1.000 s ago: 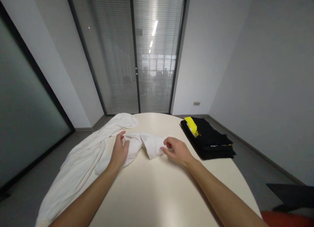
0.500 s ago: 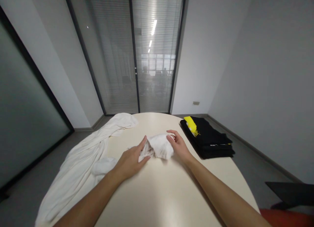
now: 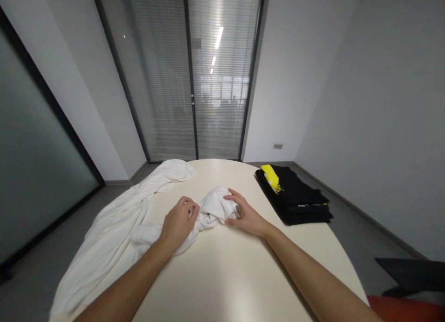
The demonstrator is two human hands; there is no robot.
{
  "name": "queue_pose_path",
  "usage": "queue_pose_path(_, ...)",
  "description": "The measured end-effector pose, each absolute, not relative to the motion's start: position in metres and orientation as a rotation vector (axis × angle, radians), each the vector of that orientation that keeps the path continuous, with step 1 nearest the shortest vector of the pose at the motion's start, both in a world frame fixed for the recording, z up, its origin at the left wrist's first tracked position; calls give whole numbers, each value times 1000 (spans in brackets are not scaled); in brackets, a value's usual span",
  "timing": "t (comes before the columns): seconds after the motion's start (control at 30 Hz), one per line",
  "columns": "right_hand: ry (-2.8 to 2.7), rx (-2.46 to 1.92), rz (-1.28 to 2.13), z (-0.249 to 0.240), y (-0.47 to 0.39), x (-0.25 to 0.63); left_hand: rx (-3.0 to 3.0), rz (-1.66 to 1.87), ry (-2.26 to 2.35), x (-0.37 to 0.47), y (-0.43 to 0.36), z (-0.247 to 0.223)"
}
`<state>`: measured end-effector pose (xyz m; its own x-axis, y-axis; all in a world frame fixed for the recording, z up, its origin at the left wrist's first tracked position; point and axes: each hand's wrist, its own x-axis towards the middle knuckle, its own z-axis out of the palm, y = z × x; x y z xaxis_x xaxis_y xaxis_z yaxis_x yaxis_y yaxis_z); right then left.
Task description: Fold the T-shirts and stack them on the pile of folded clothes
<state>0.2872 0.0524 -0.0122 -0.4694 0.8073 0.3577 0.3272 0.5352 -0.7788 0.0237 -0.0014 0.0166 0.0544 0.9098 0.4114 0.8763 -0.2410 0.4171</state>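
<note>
A bunched white cloth (image 3: 212, 206) lies on the round table in front of me, its folds twisted and its near edge trailing leftward under my left wrist. At its left end is my left hand (image 3: 181, 220), with thumb and forefinger pinched together on the fabric. My right hand (image 3: 245, 215) curves around the right end, thumb low and fingers on top, touching the cloth on both sides. A larger spread of white fabric (image 3: 114, 229) covers the left side of the table; whether the bunched piece joins it is hidden behind my left forearm.
Folded black garments (image 3: 295, 194) are stacked at the table's (image 3: 222, 275) right side, with a yellow piece (image 3: 270, 176) on top. A dark and red chair (image 3: 410, 308) stands at the lower right. Blinds-covered glass panels (image 3: 222, 81) rise beyond the table.
My left hand has drawn back left and closed from spread fingers to a pinch. My right hand has moved slightly left and down. The cloth is now more bunched, its folds stretching toward the left.
</note>
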Motion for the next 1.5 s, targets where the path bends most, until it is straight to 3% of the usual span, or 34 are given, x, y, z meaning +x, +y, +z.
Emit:
queue_pose_path(0.1, -1950, -987, 768, -14, 55, 283, 2451, 1002, 1665, 24, -2, 15)
queue_pose_path(0.23, -1736, -971, 1064, -5, 56, 277, 2592, 856, 1394, 27, -6, 17)
queue_pose_path(0.4, -1434, -923, 1420, 4, 51, 270, 2446, 792, 1417, 29, -10, 21)
queue_pose_path(0.57, -1483, -703, 1557, 9, 46, 274, 2067, 1051, 1524, 26, 2, 12)
queue_pose_path(0.7, -1699, -562, 1448, 9, 43, 273, 1770, 1288, 1577, 18, 16, 5)
queue_pose_path(0.87, -1671, -793, 1337, 4, 43, 266, 1708, 1503, 1669, 21, 8, 16)
queue_pose_path(1.13, -1606, -797, 1295, 11, 44, 265, 2402, 1073, 1469, 42, -13, 15)
queue_pose_path(1.27, -1527, -811, 1177, 8, 50, 269, 2043, 1277, 1576, 32, 1, 12)
queue_pose_path(1.5, -1219, -1008, 955, 6, 65, 284, 1282, 1502, 1309, 24, 11, 20)
